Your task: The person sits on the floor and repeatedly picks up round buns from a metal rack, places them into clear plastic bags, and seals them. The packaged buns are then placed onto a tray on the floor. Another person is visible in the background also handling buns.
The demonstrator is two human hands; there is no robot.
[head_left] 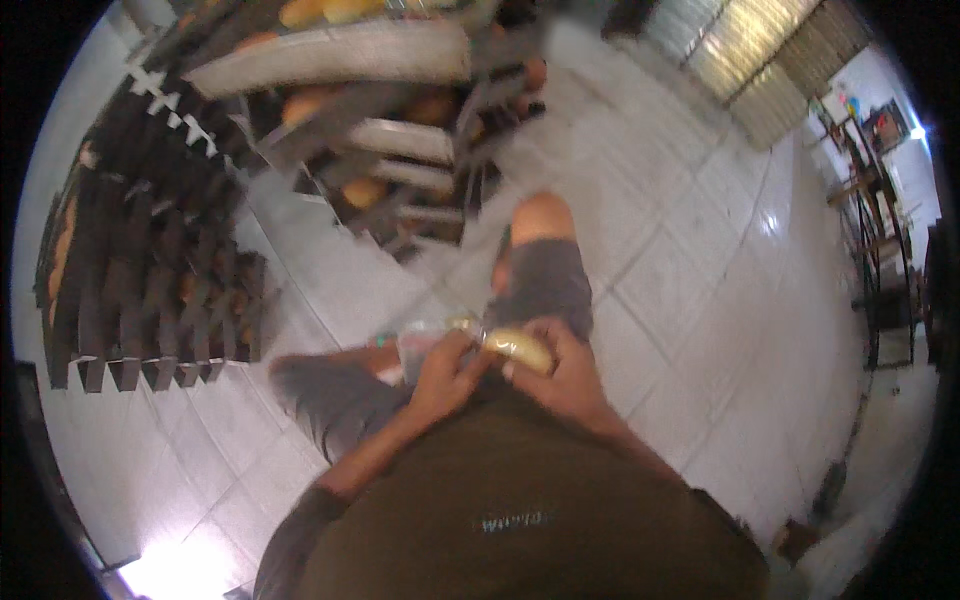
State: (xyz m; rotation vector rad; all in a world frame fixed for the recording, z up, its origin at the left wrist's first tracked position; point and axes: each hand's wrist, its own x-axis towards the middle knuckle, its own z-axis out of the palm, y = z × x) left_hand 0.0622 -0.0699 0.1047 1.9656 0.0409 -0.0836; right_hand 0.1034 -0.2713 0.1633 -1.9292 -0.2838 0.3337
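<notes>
A pale yellow bread roll [522, 349] lies in front of my torso, shiny as if wrapped in clear plastic. My right hand [572, 378] is closed around its right end, thumb below and fingers above. My left hand [445, 378] pinches the clear plastic at the roll's left end, its fingers closed. More clear plastic [412, 350] shows just beyond my left hand, over my bent leg; blur hides whether it is one bag or several.
Dark stacked racks [150, 260] stand at the left. Beyond my legs is another stack of trays [400, 140] holding bread rolls. Pale tiled floor [690, 280] stretches to the right, toward a dark metal shelf [880, 240]. A corrugated metal shutter [760, 50] stands at the far right.
</notes>
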